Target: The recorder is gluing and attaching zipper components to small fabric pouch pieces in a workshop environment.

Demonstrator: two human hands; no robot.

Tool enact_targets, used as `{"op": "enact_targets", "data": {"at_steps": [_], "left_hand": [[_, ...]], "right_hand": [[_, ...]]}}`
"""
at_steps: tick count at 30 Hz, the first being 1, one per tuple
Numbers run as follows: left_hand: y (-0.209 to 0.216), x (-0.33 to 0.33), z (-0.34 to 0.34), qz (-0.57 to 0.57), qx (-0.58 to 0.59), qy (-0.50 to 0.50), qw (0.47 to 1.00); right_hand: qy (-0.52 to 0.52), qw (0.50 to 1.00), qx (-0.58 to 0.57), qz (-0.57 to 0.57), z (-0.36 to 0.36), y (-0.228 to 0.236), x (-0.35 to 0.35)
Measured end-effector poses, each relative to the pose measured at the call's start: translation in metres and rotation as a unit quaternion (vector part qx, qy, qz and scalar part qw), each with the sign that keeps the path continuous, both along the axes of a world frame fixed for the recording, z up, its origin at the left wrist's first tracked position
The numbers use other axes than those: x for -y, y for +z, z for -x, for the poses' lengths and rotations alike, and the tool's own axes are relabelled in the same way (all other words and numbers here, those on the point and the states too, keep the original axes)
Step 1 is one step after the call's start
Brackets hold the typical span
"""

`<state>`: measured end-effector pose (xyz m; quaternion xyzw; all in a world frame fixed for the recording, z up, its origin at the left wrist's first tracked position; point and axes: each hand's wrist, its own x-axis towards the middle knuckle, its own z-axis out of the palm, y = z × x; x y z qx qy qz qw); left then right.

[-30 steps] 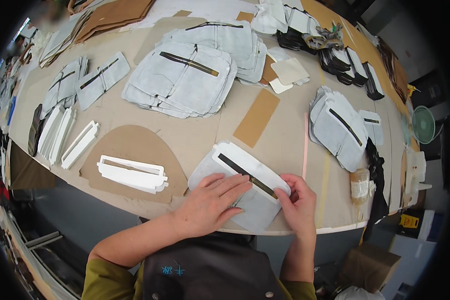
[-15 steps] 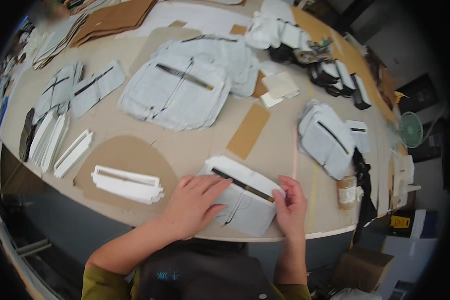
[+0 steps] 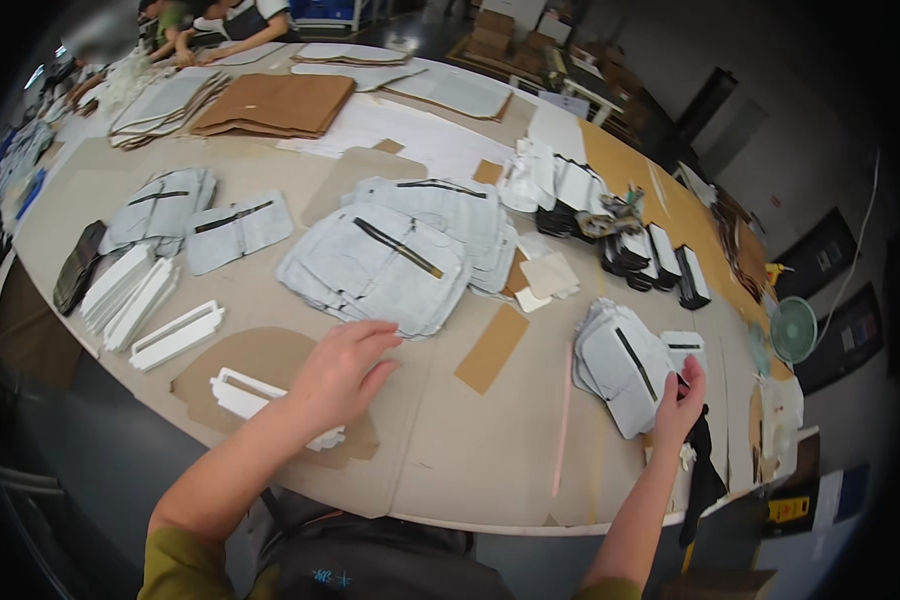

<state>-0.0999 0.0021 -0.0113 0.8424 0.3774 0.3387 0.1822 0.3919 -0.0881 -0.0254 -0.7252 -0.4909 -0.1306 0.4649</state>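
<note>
My left hand [image 3: 346, 375] hovers over the table with its fingers stretched out, just below the big pile of pale fabric panels [image 3: 320, 265]. That pile's top panel carries a dark zip strip. At the right, my right hand [image 3: 679, 405] is open, its fingers slightly curved beside a smaller stack of pale zipped panels [image 3: 602, 372]. Whether it touches the stack's edge I cannot tell. Under my left forearm lies a slotted white frame-shaped template [image 3: 238, 396] on a brown rounded board [image 3: 270, 350], partly hidden by the arm.
More white slotted pieces [image 3: 130, 300] stand at the left near panels with zips [image 3: 238, 230]. A tan card strip [image 3: 492, 349] lies mid-table. Black-and-white bundles [image 3: 635, 255] are at the back right, brown sheets [image 3: 275, 104] farther back. Other people work at the far left.
The zipped panel both hands were on no longer lies at the near edge. My left hand has moved up and slightly left, my right hand rightward to the smaller stack. The view has tilted up.
</note>
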Motion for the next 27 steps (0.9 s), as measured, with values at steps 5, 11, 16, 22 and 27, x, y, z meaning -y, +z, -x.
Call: {"op": "enact_targets", "data": {"at_steps": [5,11,16,22,27], "left_hand": [[-0.019,-0.058,-0.025,-0.056,-0.021,0.068,0.996],[-0.031,-0.078,-0.029,0.01,-0.058,0.102,0.993],[-0.03,-0.066,-0.033,-0.05,-0.048,0.093,0.993],[-0.035,-0.07,-0.027,0.027,-0.042,0.081,0.995],[-0.019,-0.064,-0.032,0.188,0.077,0.134,0.97]], "right_hand": [[0.299,0.922,-0.176,0.172,0.163,0.009,0.002],[0.331,0.889,-0.255,0.187,0.189,-0.012,0.013],[0.333,0.886,-0.26,0.189,0.187,-0.018,0.025],[0.324,0.888,-0.267,0.185,0.196,-0.017,0.035],[0.315,0.886,-0.281,0.19,0.187,-0.019,0.046]]}}
